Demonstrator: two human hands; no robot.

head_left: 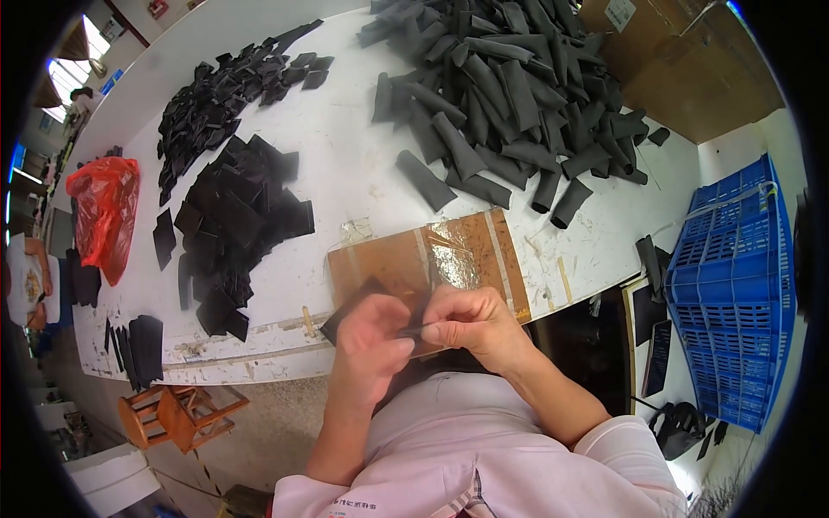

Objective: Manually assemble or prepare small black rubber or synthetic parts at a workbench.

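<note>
Above the front edge of the white table, my two hands meet at a thin black piece of sheet material (420, 312). My right hand (475, 326) pinches it between thumb and fingers. The fingers of my left hand (370, 341) curl around its other side, slightly blurred; their exact hold is partly hidden. Another dark flat piece (352, 304) shows behind my left hand; whether it lies on the board or is part of the same piece, I cannot tell. Under the hands is a brown board (380, 263) with strips of tape across it.
A heap of rolled black tubes (509, 95) covers the table's far side by a cardboard box (691, 60). To the left lie piles of flat black pieces (237, 207) and smaller ones (207, 108), plus a red plastic bag (104, 216). Blue crates (730, 293) stand right; a wooden stool (177, 416) lower left.
</note>
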